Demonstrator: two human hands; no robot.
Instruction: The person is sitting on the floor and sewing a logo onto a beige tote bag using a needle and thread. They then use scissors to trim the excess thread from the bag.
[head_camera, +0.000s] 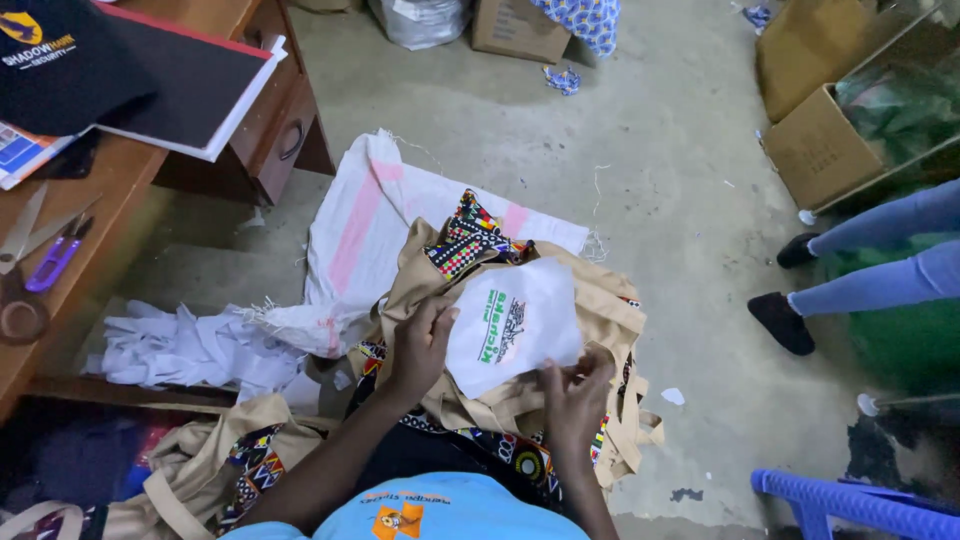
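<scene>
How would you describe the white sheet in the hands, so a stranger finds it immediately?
Start at the tan bags heaped on the floor. On top lies a white sheet, held by the left hand and the right hand. It alone carries a green and black print.

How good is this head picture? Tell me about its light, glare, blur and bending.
Head view: dim, even indoor light, no hard shadows; the white patch between the left hand and right hand is the brightest spot, slightly washed out; the lower left corner under the desk sinks into dark; focus is soft throughout, print on the patch smeared; wide lens bends the desk edge near the frame's side.
</scene>
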